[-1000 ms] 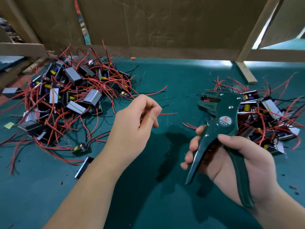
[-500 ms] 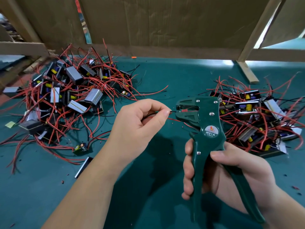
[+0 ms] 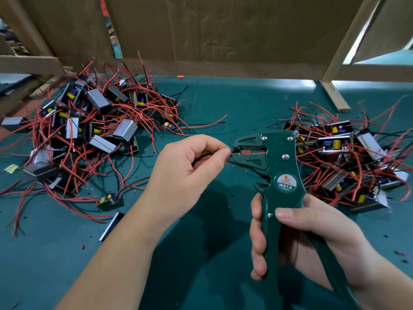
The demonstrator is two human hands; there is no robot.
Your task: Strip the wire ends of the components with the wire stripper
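Above a green work mat [image 3: 201, 276], the left hand [image 3: 185, 175] pinches a thin black wire [image 3: 206, 155], its end at the mouth of a green wire stripper [image 3: 274, 166]. The right hand [image 3: 312, 240] grips the stripper's handles. Piles of red-wired components [image 3: 93, 130] lie on either side.

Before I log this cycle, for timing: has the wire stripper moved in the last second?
Yes. The wire stripper has shifted left, off the right pile of components, until its nose meets the wire pinched by the left hand.
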